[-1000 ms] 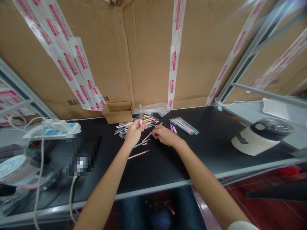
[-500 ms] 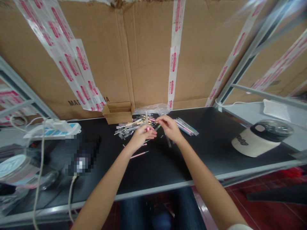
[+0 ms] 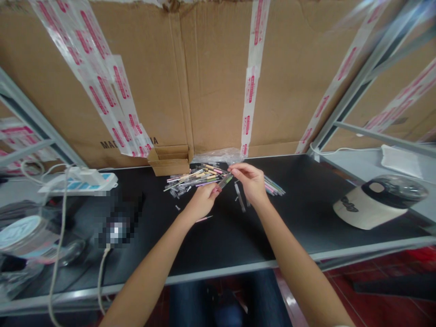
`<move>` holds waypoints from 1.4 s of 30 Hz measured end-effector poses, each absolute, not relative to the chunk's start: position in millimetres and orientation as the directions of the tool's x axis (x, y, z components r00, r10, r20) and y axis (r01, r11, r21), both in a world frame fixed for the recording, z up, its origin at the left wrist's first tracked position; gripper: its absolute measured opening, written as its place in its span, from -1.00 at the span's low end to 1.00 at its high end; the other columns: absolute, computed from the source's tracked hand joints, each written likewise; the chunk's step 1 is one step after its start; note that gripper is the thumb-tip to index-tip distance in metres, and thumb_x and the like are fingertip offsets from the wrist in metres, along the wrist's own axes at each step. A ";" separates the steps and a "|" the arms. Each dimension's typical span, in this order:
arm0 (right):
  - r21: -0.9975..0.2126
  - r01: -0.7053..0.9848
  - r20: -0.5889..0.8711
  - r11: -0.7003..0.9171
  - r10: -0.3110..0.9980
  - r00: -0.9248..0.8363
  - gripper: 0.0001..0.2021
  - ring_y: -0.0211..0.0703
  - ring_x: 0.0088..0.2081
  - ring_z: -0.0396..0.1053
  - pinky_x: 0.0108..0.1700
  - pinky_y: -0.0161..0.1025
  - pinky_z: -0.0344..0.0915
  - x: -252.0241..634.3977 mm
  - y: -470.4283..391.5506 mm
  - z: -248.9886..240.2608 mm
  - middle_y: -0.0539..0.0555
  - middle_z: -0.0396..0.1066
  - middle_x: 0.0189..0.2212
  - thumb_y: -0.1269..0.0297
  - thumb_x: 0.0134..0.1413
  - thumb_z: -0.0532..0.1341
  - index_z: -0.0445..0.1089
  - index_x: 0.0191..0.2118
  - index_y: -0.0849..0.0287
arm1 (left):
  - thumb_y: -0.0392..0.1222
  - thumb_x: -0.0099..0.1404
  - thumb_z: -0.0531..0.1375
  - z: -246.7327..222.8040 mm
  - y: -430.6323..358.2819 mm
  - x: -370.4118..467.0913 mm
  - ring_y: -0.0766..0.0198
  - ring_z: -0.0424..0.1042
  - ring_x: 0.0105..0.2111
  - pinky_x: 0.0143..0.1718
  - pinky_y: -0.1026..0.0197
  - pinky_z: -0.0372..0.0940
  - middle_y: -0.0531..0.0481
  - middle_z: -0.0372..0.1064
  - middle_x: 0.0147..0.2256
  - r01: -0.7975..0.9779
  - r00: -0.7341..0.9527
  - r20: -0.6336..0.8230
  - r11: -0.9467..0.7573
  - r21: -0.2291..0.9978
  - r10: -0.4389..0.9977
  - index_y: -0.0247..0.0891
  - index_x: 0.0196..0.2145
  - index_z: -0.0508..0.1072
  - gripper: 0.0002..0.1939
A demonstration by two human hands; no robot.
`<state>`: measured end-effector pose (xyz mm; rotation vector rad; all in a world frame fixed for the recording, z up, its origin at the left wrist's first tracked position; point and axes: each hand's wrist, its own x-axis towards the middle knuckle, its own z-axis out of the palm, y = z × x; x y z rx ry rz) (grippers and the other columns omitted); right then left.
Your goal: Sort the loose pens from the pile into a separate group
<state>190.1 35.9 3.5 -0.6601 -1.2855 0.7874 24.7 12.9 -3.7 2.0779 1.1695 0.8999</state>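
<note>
My left hand [image 3: 201,200] is closed around the lower end of a slim clear pen barrel [image 3: 225,181] with a greenish part in it. The barrel slants up to the right. At its upper end, the fingers of my right hand [image 3: 251,180] are pinched; a small dark tip shows there. Behind my hands lies a loose heap of pen parts [image 3: 194,177], thin sticks and clear pieces. A separate bundle of pens [image 3: 274,185] rests to the right of my right hand. Below my left hand a pink stick [image 3: 204,219] lies on the black table.
An open cardboard box [image 3: 170,167] stands behind the heap, beside crumpled clear plastic [image 3: 218,156]. On the left are a power strip [image 3: 80,182], a blurred-out device with a cable, and a plastic jar [image 3: 23,234]. A white cap with a clear top [image 3: 366,204] sits at right.
The clear barrel has swung from upright in my left hand to a slant between both hands. My left fingers have closed more. The view has shifted slightly.
</note>
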 end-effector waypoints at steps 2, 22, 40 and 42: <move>-0.799 -0.131 0.577 0.587 0.810 0.103 -0.92 -0.20 -0.33 0.44 -0.18 -0.22 0.36 189.5 33.7 5.5 -0.01 0.52 -0.42 0.37 -0.10 0.31 0.52 -0.38 0.11 | -0.31 0.26 0.02 -3.4 13.0 24.5 0.28 0.30 -0.46 -0.36 0.21 0.28 0.02 0.29 -0.47 0.487 0.389 0.271 -0.446 0.751 0.881 -0.28 -0.37 0.40 -0.83; -0.755 0.050 0.648 0.654 0.755 -0.096 -0.75 -0.17 -0.16 0.36 -0.12 -0.19 0.32 186.1 27.7 7.0 0.10 0.41 -0.16 0.21 0.04 0.24 0.42 -0.12 0.09 | -0.28 0.25 0.05 -10.9 26.3 16.1 0.23 0.38 -0.37 -0.23 0.15 0.27 -0.03 0.37 -0.39 0.426 0.291 0.331 -0.432 0.795 0.897 -0.29 -0.31 0.37 -0.89; -0.424 0.346 0.253 0.837 0.476 -0.842 -0.94 -0.16 -0.18 0.26 -0.09 -0.25 0.23 138.9 4.6 -16.5 0.10 0.35 -0.31 0.44 0.00 0.25 0.45 -0.34 0.23 | -0.02 0.30 0.02 -1.2 38.3 6.6 0.43 0.20 -0.65 -0.55 0.35 0.13 0.22 0.01 -0.65 -0.243 -0.034 0.292 -0.291 0.925 0.956 -0.25 -0.31 0.24 -0.77; -0.370 0.370 0.235 0.852 0.471 -0.850 -0.91 -0.16 -0.21 0.24 -0.13 -0.26 0.24 136.0 1.0 -15.2 0.11 0.33 -0.32 0.52 0.01 0.20 0.42 -0.37 0.24 | 0.07 0.30 0.00 -0.2 38.3 6.9 0.42 0.20 -0.65 -0.55 0.34 0.14 0.21 -0.01 -0.66 -0.259 -0.040 0.283 -0.283 0.923 0.958 -0.26 -0.33 0.26 -0.68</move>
